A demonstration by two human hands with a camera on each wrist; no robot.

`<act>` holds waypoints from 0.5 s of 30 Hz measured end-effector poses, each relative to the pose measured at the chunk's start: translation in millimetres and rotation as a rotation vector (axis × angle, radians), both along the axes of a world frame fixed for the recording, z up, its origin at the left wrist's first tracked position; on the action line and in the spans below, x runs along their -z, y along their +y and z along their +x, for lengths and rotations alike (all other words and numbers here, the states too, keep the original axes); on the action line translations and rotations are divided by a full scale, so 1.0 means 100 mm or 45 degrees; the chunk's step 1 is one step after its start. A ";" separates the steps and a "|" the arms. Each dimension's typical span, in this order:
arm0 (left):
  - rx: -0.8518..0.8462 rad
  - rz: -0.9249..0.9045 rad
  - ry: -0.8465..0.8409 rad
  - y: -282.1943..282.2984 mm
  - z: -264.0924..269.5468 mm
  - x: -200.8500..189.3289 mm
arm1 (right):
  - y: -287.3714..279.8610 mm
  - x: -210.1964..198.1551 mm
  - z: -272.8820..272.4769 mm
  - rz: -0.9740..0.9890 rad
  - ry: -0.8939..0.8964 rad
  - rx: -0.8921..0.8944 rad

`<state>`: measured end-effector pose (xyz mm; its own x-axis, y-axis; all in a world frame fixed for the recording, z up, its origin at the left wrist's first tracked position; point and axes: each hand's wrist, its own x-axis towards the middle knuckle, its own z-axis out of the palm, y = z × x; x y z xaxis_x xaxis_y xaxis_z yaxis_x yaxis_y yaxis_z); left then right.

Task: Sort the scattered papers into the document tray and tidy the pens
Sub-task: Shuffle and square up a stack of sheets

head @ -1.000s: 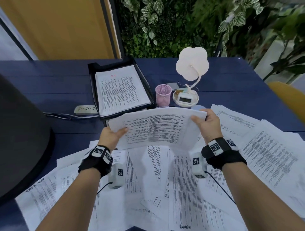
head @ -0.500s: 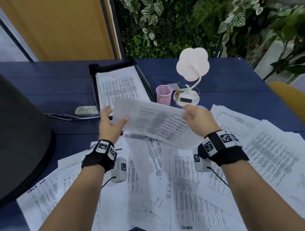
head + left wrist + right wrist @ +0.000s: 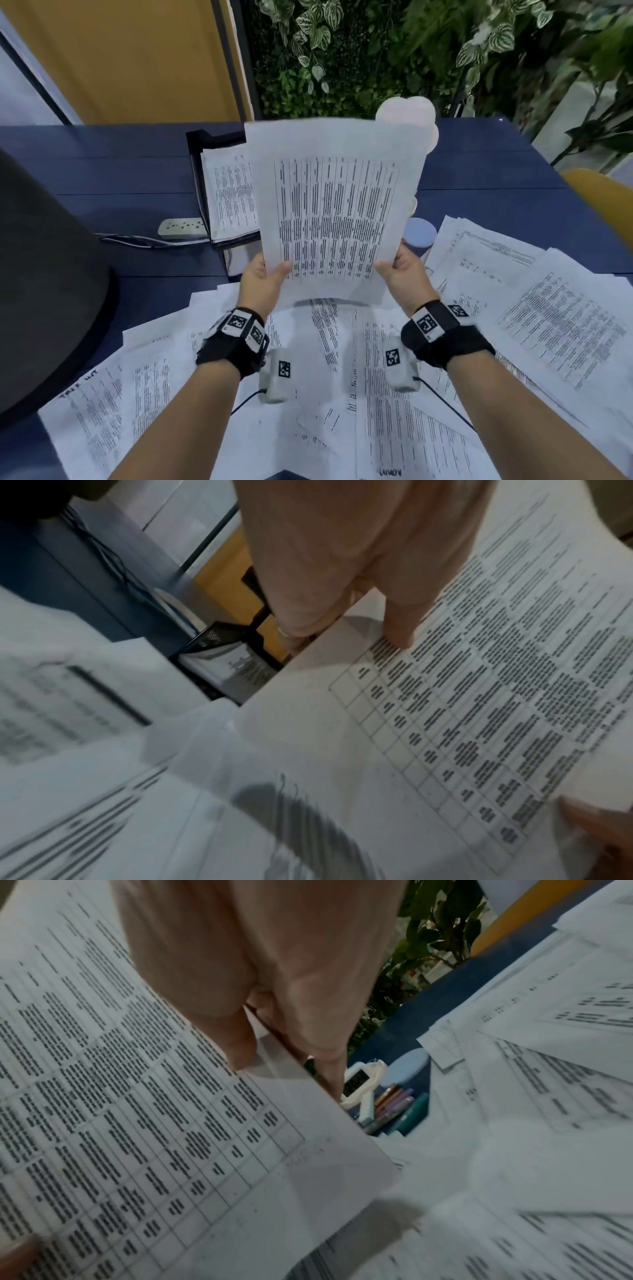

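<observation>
I hold one printed sheet point(image 3: 337, 212) upright in front of me, long side up, above the desk. My left hand point(image 3: 263, 277) pinches its lower left edge, thumb on the printed face point(image 3: 397, 631). At the lower right edge my right hand point(image 3: 400, 270) pinches it the same way point(image 3: 240, 1047). The black document tray point(image 3: 198, 164) stands behind the sheet at the left, with printed pages in it. Many loose papers point(image 3: 548, 315) cover the near desk. Several pens point(image 3: 397, 1110) lie on the desk beyond my right hand, hidden in the head view.
A white power strip point(image 3: 180, 228) with its cable lies left of the tray. The white flower-shaped lamp point(image 3: 411, 113) and its clock base point(image 3: 356, 1083) stand behind the sheet. A dark rounded object point(image 3: 44, 274) fills the left edge. A yellow chair point(image 3: 603, 202) is at the right.
The sheet was held flat and crosswise a second ago; both hands have turned it a quarter turn and raised it upright, so it now hides the pink cup and the lamp base.
</observation>
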<state>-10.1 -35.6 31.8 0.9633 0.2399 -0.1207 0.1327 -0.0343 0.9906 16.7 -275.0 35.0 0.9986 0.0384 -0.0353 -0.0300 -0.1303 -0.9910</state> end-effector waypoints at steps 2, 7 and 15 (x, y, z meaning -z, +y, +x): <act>0.020 0.043 0.079 -0.03 -0.04 0.17 | -0.02 0.16 -0.02 -0.126 0.016 -0.036; 0.000 0.149 0.174 -0.08 -0.09 0.32 | -0.05 0.41 -0.06 -0.242 0.205 -0.111; 0.141 0.253 0.393 0.07 -0.17 0.40 | -0.04 0.54 -0.07 -0.281 0.331 -0.047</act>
